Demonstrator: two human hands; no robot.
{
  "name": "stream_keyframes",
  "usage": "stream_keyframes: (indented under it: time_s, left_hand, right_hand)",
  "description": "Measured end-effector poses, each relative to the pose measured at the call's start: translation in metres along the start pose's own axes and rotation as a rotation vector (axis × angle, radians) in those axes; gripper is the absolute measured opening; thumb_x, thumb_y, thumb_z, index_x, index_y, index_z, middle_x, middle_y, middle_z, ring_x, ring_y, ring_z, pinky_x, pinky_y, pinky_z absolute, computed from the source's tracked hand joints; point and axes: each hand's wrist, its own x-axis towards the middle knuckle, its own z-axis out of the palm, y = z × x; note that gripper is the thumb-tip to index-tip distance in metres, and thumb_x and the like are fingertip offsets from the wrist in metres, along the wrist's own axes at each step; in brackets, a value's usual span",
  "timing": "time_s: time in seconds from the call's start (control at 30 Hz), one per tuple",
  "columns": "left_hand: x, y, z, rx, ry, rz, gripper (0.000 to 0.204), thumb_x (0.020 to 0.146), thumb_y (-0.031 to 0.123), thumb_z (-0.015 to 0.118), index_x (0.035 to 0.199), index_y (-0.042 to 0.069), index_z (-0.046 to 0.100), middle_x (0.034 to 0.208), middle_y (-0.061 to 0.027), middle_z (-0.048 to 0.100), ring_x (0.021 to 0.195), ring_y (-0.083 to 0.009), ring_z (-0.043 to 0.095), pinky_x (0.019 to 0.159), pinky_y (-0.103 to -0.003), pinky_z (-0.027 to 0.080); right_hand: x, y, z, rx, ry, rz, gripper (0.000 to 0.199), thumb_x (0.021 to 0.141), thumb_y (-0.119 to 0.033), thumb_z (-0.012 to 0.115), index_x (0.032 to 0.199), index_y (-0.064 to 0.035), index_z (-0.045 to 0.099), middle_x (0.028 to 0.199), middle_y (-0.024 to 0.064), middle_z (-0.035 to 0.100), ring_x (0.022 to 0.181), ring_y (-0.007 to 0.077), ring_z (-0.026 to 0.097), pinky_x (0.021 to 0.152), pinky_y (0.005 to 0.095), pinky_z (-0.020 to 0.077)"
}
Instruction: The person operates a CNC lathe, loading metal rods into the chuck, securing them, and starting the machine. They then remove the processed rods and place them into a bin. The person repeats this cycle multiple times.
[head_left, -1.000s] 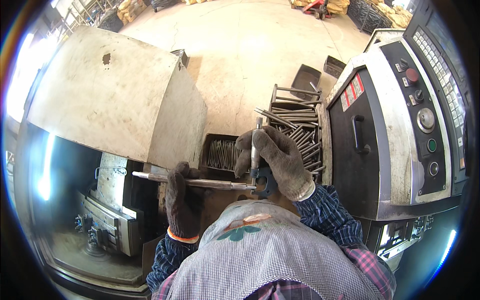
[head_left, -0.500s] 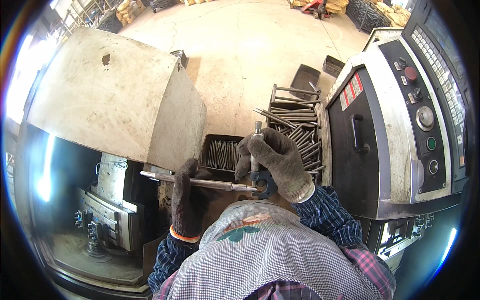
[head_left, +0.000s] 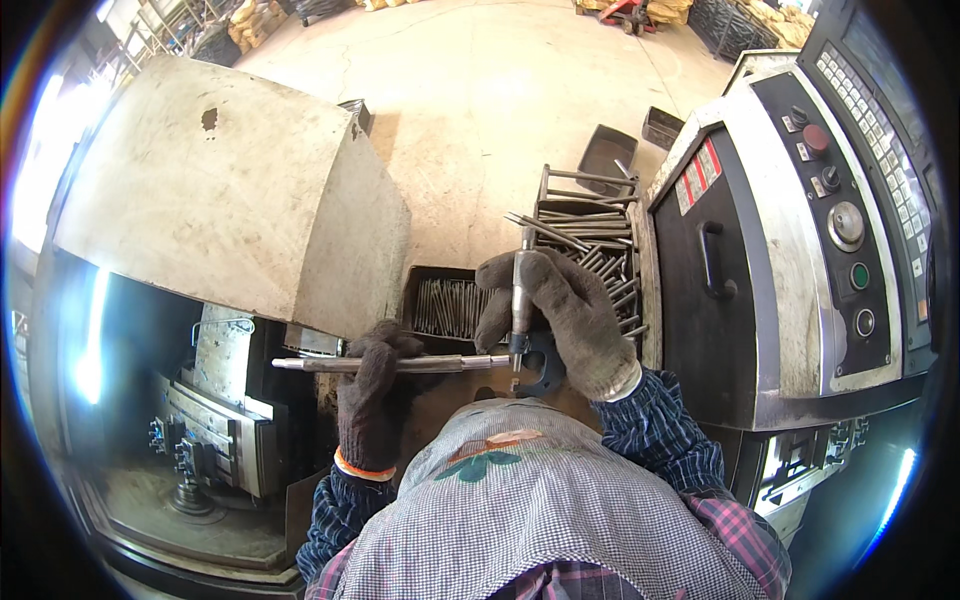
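A stepped metal shaft (head_left: 430, 364) lies level across the front of my body, and my gloved left hand (head_left: 369, 395) is closed around it left of its middle. In my gloved right hand (head_left: 580, 325) is a micrometer (head_left: 522, 300), upright, its silver barrel between my fingers and thumb and its dark curved frame at the bottom. The shaft's slim right end reaches the spindle beside the frame's opening. Whether it touches the measuring faces cannot be made out. My fingers hide part of the barrel.
Beyond my hands stand a bin (head_left: 447, 305) of upright rods and a rack (head_left: 590, 226) piled with metal rods. A pale machine housing (head_left: 230, 190) is close on my left; a machine with a black door (head_left: 705, 270) and control panel (head_left: 835, 230) flanks my right. A dark tray (head_left: 606, 155) sits on the floor.
The shaft has come nearly level, its right end now higher and drawn back left from the micrometer's opening. My right hand and the micrometer have shifted slightly right. My left fingers have curled around the shaft.
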Motion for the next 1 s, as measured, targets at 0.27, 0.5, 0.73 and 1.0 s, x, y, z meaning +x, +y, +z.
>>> stream_keyframes:
  time_s: [0.27,0.5,0.73,1.0]
  left_hand:
    - [0.000,0.000,0.002,0.024,-0.133,0.031,0.056,0.090,0.041,0.075,0.119,-0.004,0.059,0.108,-0.0158,0.062,0.099,-0.0274,0.065,0.089,-0.045,0.058]
    - [0.005,-0.019,0.010,0.011,-0.210,0.013,0.055,0.088,0.038,0.077,0.120,-0.003,0.059,0.108,-0.0171,0.063,0.100,-0.0288,0.066,0.089,-0.045,0.058]
    - [0.012,-0.038,0.025,-0.040,-0.333,-0.034,0.047,0.095,0.033,0.072,0.131,0.009,0.053,0.108,-0.0098,0.061,0.104,-0.0298,0.065,0.088,-0.047,0.059]
    - [0.030,-0.054,0.051,-0.027,-0.355,-0.139,0.049,0.096,0.035,0.071,0.133,0.009,0.052,0.109,-0.0093,0.061,0.104,-0.0290,0.064,0.088,-0.048,0.059]
  right_hand:
    - [-0.008,-0.001,-0.009,0.068,0.049,0.044,0.055,0.104,-0.049,0.052,0.110,0.0043,0.065,0.074,0.0109,0.068,0.067,0.0218,0.071,0.063,0.0310,0.0589]
    - [-0.017,-0.001,-0.029,0.055,0.033,0.029,0.056,0.103,-0.051,0.052,0.109,0.0030,0.066,0.069,0.0086,0.064,0.066,0.0220,0.071,0.062,0.0315,0.0586]
    - [-0.033,-0.004,-0.056,0.120,0.136,0.074,0.038,0.101,-0.038,0.064,0.103,-0.0009,0.068,0.076,0.0065,0.066,0.068,0.0211,0.072,0.059,0.0345,0.0613]
    - [-0.041,-0.004,-0.086,0.161,0.256,0.064,0.028,0.100,-0.031,0.067,0.097,-0.0028,0.067,0.075,0.0082,0.070,0.065,0.0207,0.072,0.057,0.0328,0.0608]
